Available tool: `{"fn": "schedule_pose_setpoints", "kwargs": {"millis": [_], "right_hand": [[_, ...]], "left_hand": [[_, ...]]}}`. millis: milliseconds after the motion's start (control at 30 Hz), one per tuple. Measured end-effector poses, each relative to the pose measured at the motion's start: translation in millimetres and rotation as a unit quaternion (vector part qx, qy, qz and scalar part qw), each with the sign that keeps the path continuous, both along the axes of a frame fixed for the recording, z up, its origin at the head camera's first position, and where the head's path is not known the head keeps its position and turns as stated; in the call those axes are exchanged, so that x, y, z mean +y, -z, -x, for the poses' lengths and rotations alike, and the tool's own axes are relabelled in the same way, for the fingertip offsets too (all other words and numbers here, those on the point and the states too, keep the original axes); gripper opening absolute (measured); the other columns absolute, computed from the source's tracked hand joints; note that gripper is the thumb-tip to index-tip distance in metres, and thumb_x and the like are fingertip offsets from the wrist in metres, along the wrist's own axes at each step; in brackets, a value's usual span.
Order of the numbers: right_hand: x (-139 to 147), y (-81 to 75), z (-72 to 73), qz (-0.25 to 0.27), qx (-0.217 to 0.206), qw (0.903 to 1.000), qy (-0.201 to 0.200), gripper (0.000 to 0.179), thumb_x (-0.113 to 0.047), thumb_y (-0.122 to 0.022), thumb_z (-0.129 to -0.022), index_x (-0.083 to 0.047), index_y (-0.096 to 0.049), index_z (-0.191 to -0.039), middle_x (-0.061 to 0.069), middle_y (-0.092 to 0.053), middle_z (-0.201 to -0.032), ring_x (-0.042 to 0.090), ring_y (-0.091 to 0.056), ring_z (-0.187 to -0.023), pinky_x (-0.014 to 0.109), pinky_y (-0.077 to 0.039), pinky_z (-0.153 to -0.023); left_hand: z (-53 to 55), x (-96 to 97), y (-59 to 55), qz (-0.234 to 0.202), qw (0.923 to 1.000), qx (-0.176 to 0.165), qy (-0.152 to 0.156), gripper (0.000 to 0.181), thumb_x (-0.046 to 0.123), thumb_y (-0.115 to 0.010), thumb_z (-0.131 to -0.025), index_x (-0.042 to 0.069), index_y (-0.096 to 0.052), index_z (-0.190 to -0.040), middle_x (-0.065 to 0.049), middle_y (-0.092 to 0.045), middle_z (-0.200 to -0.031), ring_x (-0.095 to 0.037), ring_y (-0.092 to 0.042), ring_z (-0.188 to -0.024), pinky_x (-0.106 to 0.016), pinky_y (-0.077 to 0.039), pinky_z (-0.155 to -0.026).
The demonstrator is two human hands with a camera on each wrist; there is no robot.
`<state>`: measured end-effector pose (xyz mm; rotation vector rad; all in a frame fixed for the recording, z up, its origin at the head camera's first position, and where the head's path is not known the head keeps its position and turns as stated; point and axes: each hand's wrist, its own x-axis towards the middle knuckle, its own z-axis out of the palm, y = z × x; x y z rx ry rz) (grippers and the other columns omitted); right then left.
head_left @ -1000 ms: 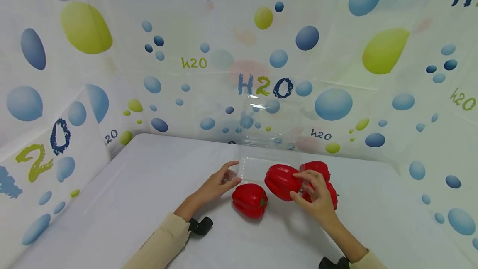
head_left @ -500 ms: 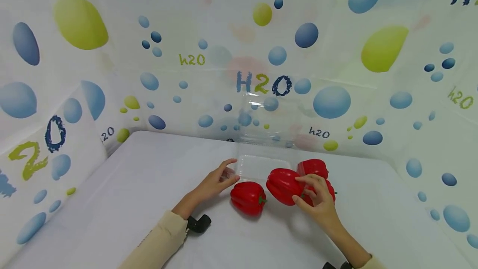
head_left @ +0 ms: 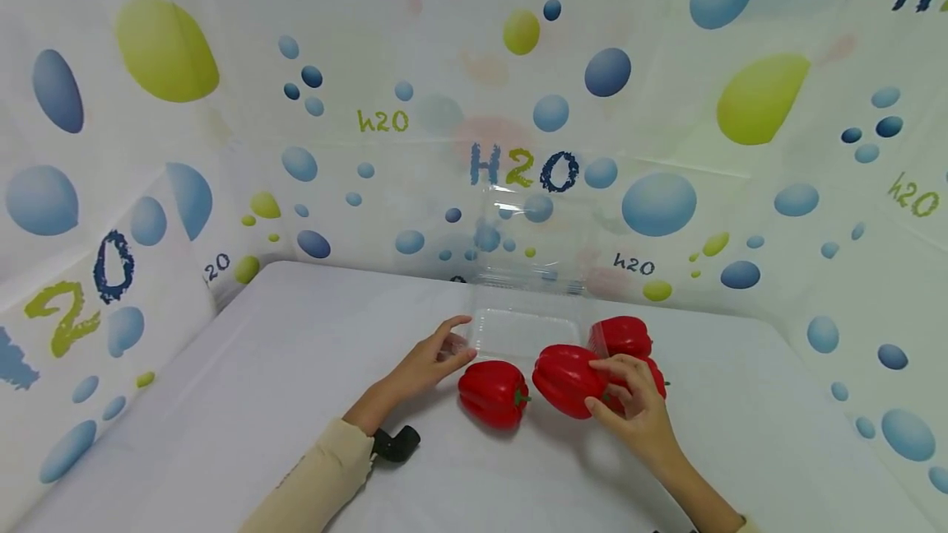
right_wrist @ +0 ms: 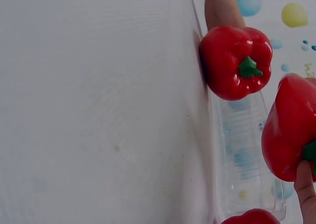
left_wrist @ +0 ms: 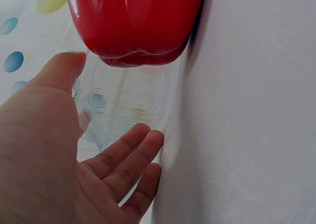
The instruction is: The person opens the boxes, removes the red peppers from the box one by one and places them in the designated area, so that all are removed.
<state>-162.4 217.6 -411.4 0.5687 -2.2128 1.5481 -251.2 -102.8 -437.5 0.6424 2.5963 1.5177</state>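
Note:
A glossy red bell pepper (head_left: 566,381) hangs above the table, pinched between the thumb and fingers of my right hand (head_left: 638,405). In the right wrist view, a fingertip lies beside the green stem of this held pepper (right_wrist: 289,130). My left hand (head_left: 425,364) is at the left side of a clear plastic clamshell container (head_left: 522,334), thumb and fingers spread along its wall. The left wrist view shows the thumb tip right at the container's rim. A second bell pepper (head_left: 491,395) lies on its side in front of the container, stem pointing right.
Two more red bell peppers, one farther back (head_left: 622,336) and one nearer (head_left: 657,377) partly behind my right hand, lie right of the container. The clear lid (head_left: 536,233) stands up at the back. A patterned curtain (head_left: 415,39) borders the white table (head_left: 318,327).
My right hand has drawn the held pepper slightly toward me and to the right, lower in the head view. The left hand keeps its place beside the container.

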Motion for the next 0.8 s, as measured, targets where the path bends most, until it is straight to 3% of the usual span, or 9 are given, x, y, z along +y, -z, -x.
{"fn": "schedule_pose_setpoints", "kwargs": {"millis": [533,800], "right_hand": [[6.9,5.0,-4.0,-0.003,-0.023,0.9997,-0.011,0.052,0.007,-0.077,-0.073,-0.002,-0.06,-0.121,0.007,-0.047,-0.123,0.012,-0.05,-0.111,0.023,-0.055,-0.082],[8.4,8.4,-5.9,-0.017,-0.026,0.9994,-0.011,0.05,0.005,-0.077,-0.074,-0.003,-0.061,-0.12,0.009,-0.047,-0.124,0.011,-0.048,-0.112,0.023,-0.055,-0.082]], "left_hand": [[-1.8,0.9,-3.7,0.002,1.0,-0.001,-0.002,0.065,0.038,-0.061,-0.095,0.019,-0.032,-0.15,-0.009,-0.059,-0.125,-0.025,-0.056,-0.114,-0.043,-0.048,-0.099],[-2.7,1.0,-3.2,0.004,1.0,-0.008,-0.004,0.066,0.039,-0.061,-0.095,0.019,-0.031,-0.151,-0.01,-0.058,-0.127,-0.025,-0.055,-0.115,-0.044,-0.047,-0.1]]}}
